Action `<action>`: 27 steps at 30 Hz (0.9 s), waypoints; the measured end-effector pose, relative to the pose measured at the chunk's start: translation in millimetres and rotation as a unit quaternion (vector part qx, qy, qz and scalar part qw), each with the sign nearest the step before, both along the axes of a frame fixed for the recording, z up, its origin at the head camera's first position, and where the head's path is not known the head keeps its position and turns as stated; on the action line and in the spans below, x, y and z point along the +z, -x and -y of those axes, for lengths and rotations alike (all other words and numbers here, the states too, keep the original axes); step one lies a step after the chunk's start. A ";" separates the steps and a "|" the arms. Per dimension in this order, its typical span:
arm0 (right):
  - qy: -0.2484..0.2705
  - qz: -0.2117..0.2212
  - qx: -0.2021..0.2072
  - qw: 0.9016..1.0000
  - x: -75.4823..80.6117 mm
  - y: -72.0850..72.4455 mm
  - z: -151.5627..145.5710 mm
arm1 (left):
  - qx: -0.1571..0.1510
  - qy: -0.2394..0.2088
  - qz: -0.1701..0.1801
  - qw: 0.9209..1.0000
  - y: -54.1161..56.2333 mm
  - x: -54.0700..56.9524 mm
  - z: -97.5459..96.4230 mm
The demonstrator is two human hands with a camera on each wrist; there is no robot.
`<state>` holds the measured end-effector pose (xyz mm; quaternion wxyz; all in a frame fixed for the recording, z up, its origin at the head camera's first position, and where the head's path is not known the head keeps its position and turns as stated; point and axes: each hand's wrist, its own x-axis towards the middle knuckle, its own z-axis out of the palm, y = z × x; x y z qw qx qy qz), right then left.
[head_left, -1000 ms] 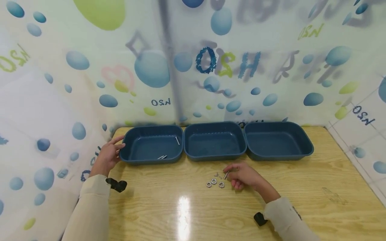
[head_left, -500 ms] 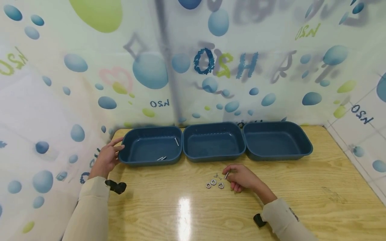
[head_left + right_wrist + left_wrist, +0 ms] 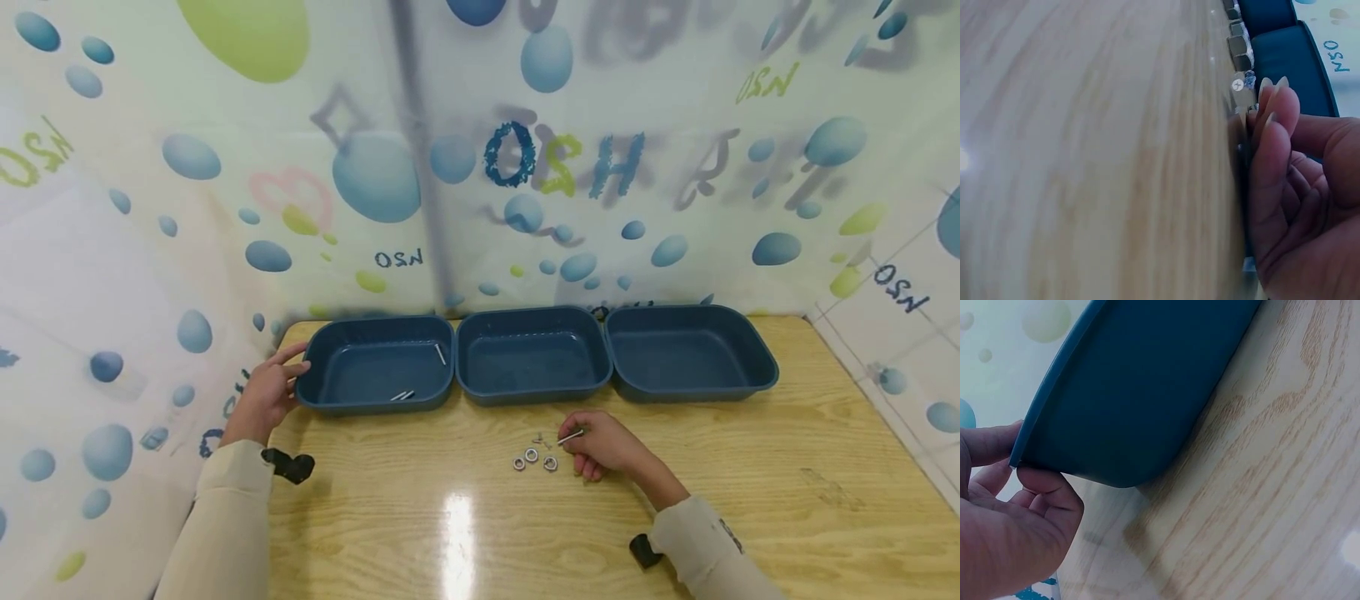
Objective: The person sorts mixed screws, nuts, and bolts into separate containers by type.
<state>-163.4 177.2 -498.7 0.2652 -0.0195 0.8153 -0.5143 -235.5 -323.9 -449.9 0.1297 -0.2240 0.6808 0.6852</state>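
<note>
My left hand (image 3: pixel 268 393) grips the outer left end of the left blue bin (image 3: pixel 375 408), with thumb and fingers on either side of its rim in the left wrist view. Inside that bin lie several slim metal rods (image 3: pixel 440 354). Just above the table, my right hand (image 3: pixel 606 442) pinches a slim silvery metal rod (image 3: pixel 570 437); the frames do not show whether it has a head or thread. Left of these fingertips are three metal nuts (image 3: pixel 532 455) and tiny screws (image 3: pixel 537 438), one showing a cross-slot head (image 3: pixel 1237 85) in the right wrist view.
A middle blue bin (image 3: pixel 536 398) and a right blue bin (image 3: pixel 693 393) stand in a row with the left one, along the back of the wooden table (image 3: pixel 390 517). Behind them rises a patterned wall (image 3: pixel 480 275). Light glares off the tabletop.
The rod in my right fingers has turned from steep to nearly level, its upper end swinging right. My left hand keeps its place on the bin.
</note>
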 end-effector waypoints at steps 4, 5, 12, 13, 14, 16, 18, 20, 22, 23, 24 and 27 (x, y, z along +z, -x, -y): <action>0.012 0.010 -0.006 1.000 3.1 1.4 0.2 | 0.001 -0.001 -0.002 1.000 -0.8 -0.8 0.9; 0.017 0.014 -0.009 1.000 4.7 2.2 0.3 | 0.002 -0.002 -0.001 1.000 -0.9 -0.9 1.2; 0.063 0.017 -0.007 0.998 19.4 12.0 1.3 | 0.001 0.004 0.005 1.000 0.7 0.4 1.9; 0.070 0.015 -0.005 0.997 21.6 13.3 1.8 | 0.000 0.005 0.005 1.000 1.1 0.8 1.9; 0.074 0.011 -0.002 0.997 24.0 14.6 2.3 | -0.001 0.006 0.004 1.000 1.5 1.1 1.7; 0.080 0.007 0.001 0.997 29.2 17.0 4.1 | -0.002 0.005 0.002 1.000 2.5 1.4 0.2; 0.080 0.006 0.004 0.997 34.9 19.8 7.2 | -0.003 0.001 0.000 1.000 2.8 1.6 -1.4; 0.085 0.012 0.006 0.996 41.5 22.8 12.1 | -0.003 -0.002 -0.001 1.000 3.1 1.4 -2.7; 0.093 0.022 0.009 0.995 48.6 26.8 18.9 | 0.000 -0.001 0.001 1.000 2.8 1.1 -2.9; 0.094 0.022 0.012 0.995 52.3 29.0 22.9 | 0.001 0.001 0.003 1.000 2.4 1.0 -2.7; 0.096 0.022 0.014 0.995 56.4 31.1 27.2 | 0.002 0.002 0.004 1.000 1.9 1.1 -2.5; 0.101 0.011 0.018 0.995 68.2 37.7 41.2 | 0.003 0.006 0.006 1.000 1.1 0.6 -1.1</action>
